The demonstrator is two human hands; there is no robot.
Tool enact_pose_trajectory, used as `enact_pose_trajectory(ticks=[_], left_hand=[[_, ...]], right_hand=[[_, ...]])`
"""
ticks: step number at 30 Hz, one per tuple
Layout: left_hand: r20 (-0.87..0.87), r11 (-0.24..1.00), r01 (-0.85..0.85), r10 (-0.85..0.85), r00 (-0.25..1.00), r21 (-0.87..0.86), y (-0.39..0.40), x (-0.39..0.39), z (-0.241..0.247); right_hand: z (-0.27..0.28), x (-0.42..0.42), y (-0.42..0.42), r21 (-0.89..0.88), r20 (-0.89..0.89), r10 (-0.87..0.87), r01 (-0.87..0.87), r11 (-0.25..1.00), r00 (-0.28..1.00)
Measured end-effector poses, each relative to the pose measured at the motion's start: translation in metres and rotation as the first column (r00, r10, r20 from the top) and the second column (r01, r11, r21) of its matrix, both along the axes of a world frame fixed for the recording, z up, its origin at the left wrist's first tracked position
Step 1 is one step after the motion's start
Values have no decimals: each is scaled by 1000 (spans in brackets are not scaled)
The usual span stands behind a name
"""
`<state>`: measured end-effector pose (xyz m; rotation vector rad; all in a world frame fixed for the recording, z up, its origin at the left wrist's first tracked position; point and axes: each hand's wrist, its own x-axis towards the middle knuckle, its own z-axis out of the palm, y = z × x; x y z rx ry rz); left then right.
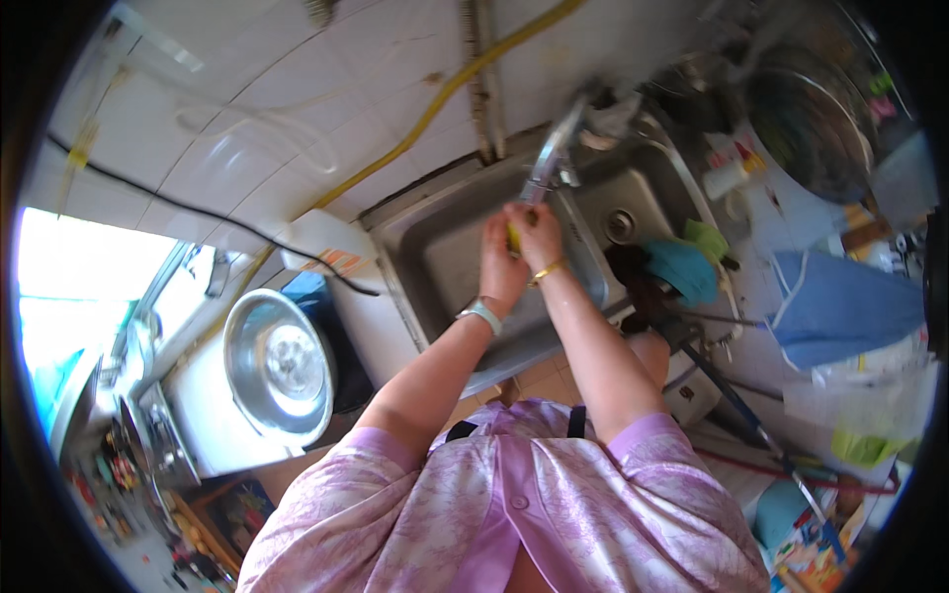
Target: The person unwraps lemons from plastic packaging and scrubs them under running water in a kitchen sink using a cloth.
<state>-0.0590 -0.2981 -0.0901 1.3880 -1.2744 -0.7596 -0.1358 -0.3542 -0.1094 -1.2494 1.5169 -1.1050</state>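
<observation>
Both of my hands meet under the spout of a metal faucet (547, 159), over the left basin of a steel double sink (437, 259). Between them is a small yellow object (513, 239), mostly covered by the fingers; its kind cannot be told. My left hand (500, 259), with a pale band at the wrist, is against its left side. My right hand (537, 236), with a gold-coloured bangle, closes over it from the right. The hands are slightly blurred.
A large metal bowl (231, 363) stands on the counter at left. Teal cloth (682, 270) hangs over the sink's right edge. Farther right are a big metal pot (860, 141) and a blue cloth (845, 307). A yellow hose (437, 104) runs along the tiled wall.
</observation>
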Motion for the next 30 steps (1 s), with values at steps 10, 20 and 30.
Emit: enact_pose_trajectory(ticks=[10,20,30], left_hand=[[-909,943,217,154,387,252,-21,-8,-19],[-903,929,123,297,310,348,-46,-19,-35],[-903,959,76,227,366,272,-69,0,-67]], right_hand=[[-32,-18,-11,-92,77,65,-57,994,995],[-6,-10,5,-120,-213,281,-310,943,936],[12,15,41,-220,-178,237,-273,936,955]])
